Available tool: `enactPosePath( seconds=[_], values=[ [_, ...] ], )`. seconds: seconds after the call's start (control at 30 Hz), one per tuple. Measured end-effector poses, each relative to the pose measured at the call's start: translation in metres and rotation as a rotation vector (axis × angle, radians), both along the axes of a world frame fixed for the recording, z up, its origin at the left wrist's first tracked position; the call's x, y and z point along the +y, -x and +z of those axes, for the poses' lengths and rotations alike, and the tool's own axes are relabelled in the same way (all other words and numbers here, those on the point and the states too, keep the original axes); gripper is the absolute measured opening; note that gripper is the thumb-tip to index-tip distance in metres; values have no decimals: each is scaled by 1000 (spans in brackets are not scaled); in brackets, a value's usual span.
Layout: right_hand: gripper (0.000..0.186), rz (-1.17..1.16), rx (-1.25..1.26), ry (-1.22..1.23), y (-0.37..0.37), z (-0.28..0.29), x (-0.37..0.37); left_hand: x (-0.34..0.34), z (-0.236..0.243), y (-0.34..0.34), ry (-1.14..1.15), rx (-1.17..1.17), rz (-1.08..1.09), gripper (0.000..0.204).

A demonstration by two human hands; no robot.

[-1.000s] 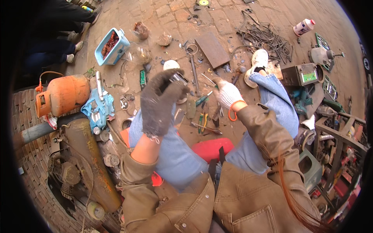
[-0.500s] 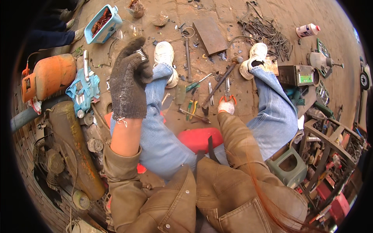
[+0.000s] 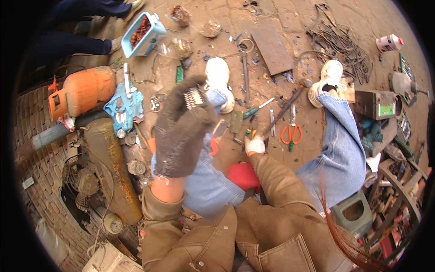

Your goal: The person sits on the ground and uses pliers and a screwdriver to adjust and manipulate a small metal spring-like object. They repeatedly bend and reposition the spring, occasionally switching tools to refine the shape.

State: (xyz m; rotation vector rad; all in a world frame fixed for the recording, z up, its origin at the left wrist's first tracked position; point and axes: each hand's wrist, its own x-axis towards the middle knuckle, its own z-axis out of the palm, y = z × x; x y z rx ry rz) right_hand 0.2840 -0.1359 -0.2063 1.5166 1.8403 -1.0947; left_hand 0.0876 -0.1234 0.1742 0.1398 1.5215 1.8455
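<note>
My left hand (image 3: 181, 127), in a dark glove, is closed on a small ridged silver metal piece (image 3: 194, 99) above my left leg. My right hand (image 3: 254, 146), in a white glove, is down at the yellow-and-green pliers (image 3: 250, 134); its fingers are closed, but what they grip is unclear. Around it lie a long dark rod tool (image 3: 285, 108), orange-handled scissors (image 3: 291, 135), silver pliers (image 3: 273, 123) and a green screwdriver (image 3: 249, 114).
A red cushion (image 3: 240, 174) is between my legs. An orange gas cylinder (image 3: 90, 90), rusty tank (image 3: 113, 167) and blue tub (image 3: 154, 29) are left; a steel plate (image 3: 272, 50), cables (image 3: 335, 50) and cluttered metal frame (image 3: 398, 186) are ahead and right. Another person's legs (image 3: 77, 45) show top left.
My right hand has gone down to the floor tools, passing the orange scissors, then moving left to the pliers. My left hand still holds the metal piece, tilted differently.
</note>
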Motion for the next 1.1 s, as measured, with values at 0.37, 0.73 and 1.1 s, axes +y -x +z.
enactPosePath(
  seconds=[0.37, 0.73, 1.1],
  values=[
    [50, -317, 134, 89, 13, -56, -34, 9, -8, -7, 197, 243, 14, 52],
    [32, -591, 778, 228, 61, 178, 80, 5, -7, -2, 39, 231, 21, 37],
    [38, 235, 886, 575, 27, 372, 136, -6, -29, 18, -508, -3, -32, 50]
  ],
)
